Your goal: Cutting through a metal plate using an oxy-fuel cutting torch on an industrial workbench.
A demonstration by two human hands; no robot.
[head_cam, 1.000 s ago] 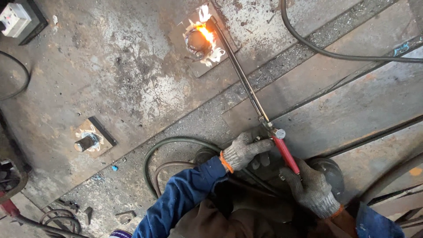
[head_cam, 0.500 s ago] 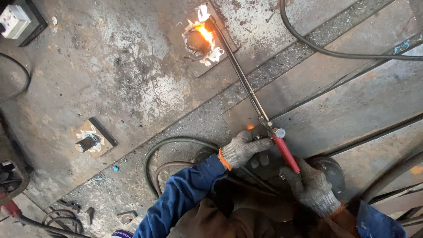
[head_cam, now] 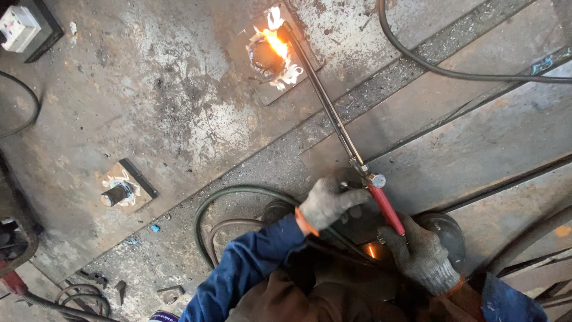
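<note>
My right hand [head_cam: 422, 253], in a knitted grey glove, has its fingers wrapped tight round the red handle of the long metal cutting torch [head_cam: 333, 116]. My gloved left hand [head_cam: 326, 201] closes on the torch's valve end at lower centre. Its tip flames orange over a round hole in the small square steel plate [head_cam: 274, 50], top centre, on the rough, scaled steel floor [head_cam: 167, 107].

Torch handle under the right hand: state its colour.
Red, seen in the head view: the torch handle runs from the right hand up toward the valve.

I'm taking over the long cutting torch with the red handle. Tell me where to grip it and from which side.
Grip the long cutting torch by its red handle, coming from the near end, away from the flame. The thin metal tube runs to the burning tip on the square steel plate, so it is likely hot. The right hand holds the handle; the left hand steadies the valve end.
</note>
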